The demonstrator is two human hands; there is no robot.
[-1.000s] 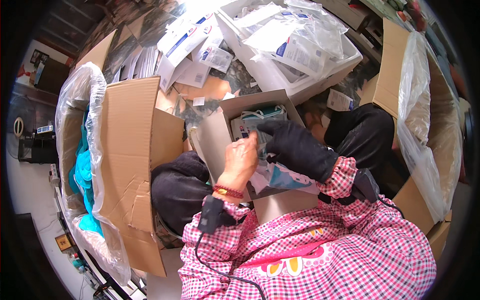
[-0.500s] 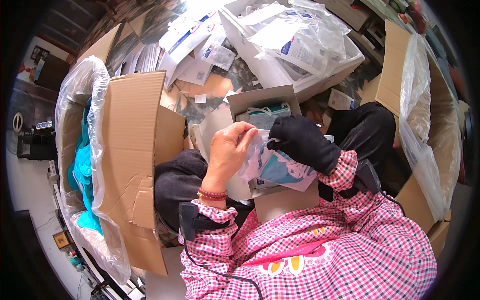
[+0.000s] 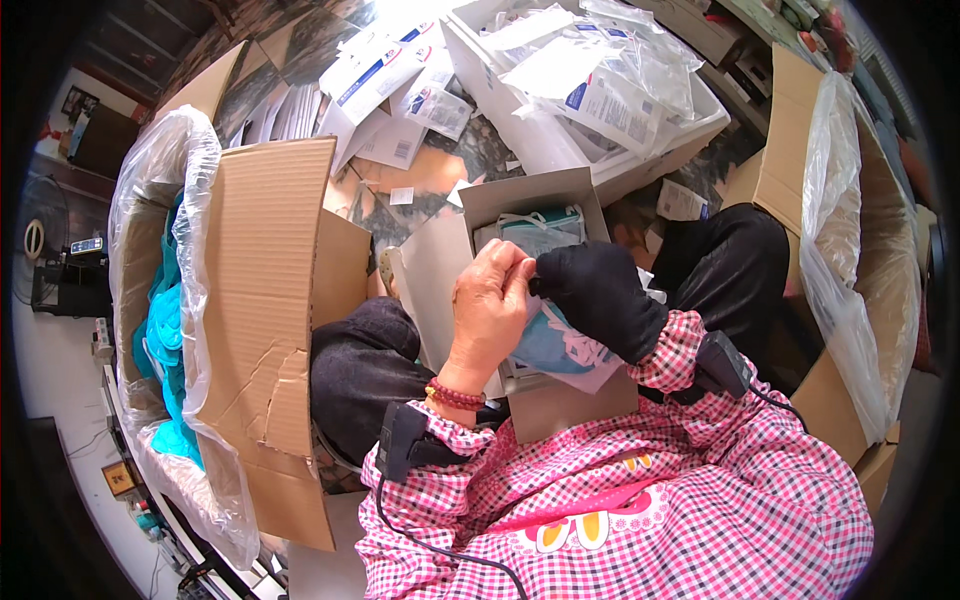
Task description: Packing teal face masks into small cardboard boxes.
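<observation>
Between my knees stands an open white carton (image 3: 432, 270). Over its near part hangs a clear plastic bag (image 3: 592, 380) with folded teal cloth and white straps, apparently face masks, inside. My bare left hand (image 3: 490, 305), a red bead bracelet at the wrist, is closed in a pinch at the bag's upper edge. Black-gloved, my right hand (image 3: 605, 300) is closed on the same edge, its fingertips close to the left ones. Both hands hide most of the bag's top. A teal pack with white straps (image 3: 545, 230) lies in the carton's far end.
On the left, a plastic-lined cardboard box (image 3: 265, 290) holds turquoise masks (image 3: 165, 330). Another lined cardboard box (image 3: 800, 150) stands on the right. Ahead, a white foam bin (image 3: 640, 150) is heaped with printed plastic bags (image 3: 620, 95); flattened white cartons (image 3: 375, 85) lie beside it.
My left hand has moved right, its fingertips now close to the right glove. The bag's upper edge is drawn together and more hidden. The right hand has shifted slightly left and down.
</observation>
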